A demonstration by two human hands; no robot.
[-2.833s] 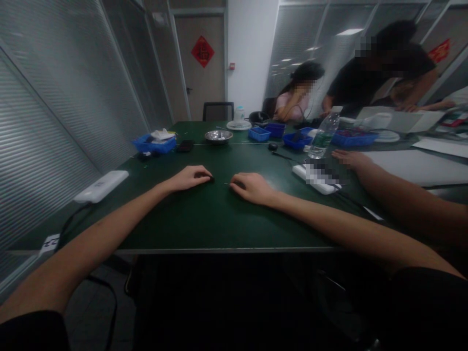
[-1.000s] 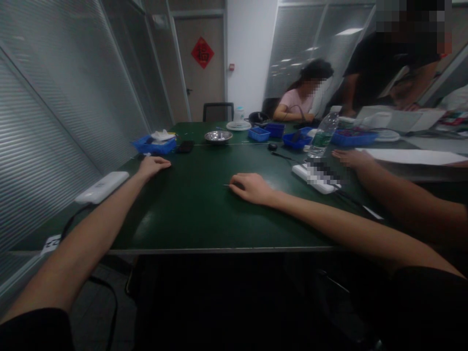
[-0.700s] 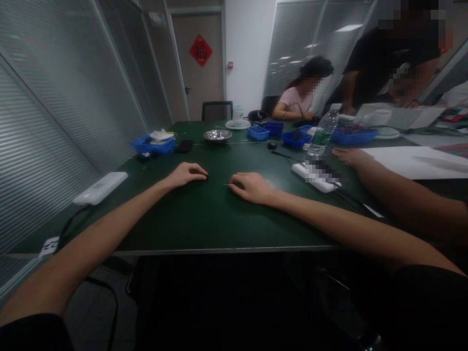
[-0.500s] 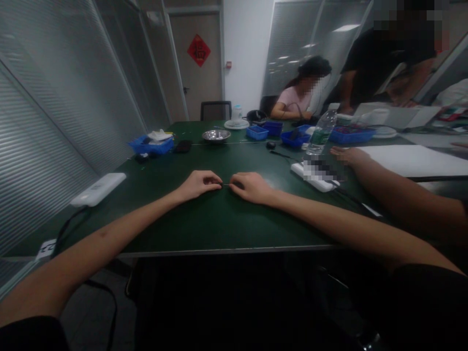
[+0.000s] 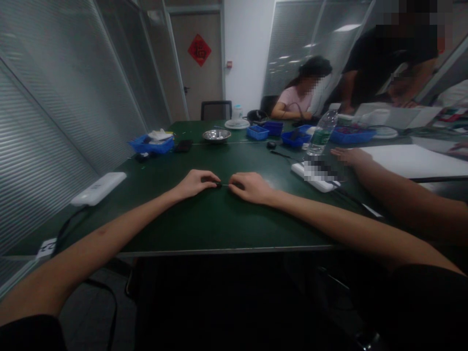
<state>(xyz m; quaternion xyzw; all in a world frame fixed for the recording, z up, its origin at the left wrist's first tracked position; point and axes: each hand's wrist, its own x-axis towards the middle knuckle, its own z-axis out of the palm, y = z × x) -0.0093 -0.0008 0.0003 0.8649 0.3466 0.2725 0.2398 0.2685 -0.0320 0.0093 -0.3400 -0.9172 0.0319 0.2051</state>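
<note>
Above the near middle of the green table, my two hands face each other. My left hand pinches a small black piece between thumb and fingertips; its exact kind is too small to make out. My right hand is closed around a thin tool, perhaps a screwdriver, whose handle is mostly hidden by the fingers. From that grip a slim metal shaft points left at the black piece. Whether the tip touches it I cannot tell.
White power strips lie left and right. Farther back are a metal bowl, blue bins and a water bottle. Another person's arm rests at the right beside white sheets. Two people are beyond.
My left fingertips have shifted slightly left, and more of the black piece shows. The right hand keeps its place with the shaft pointing left.
</note>
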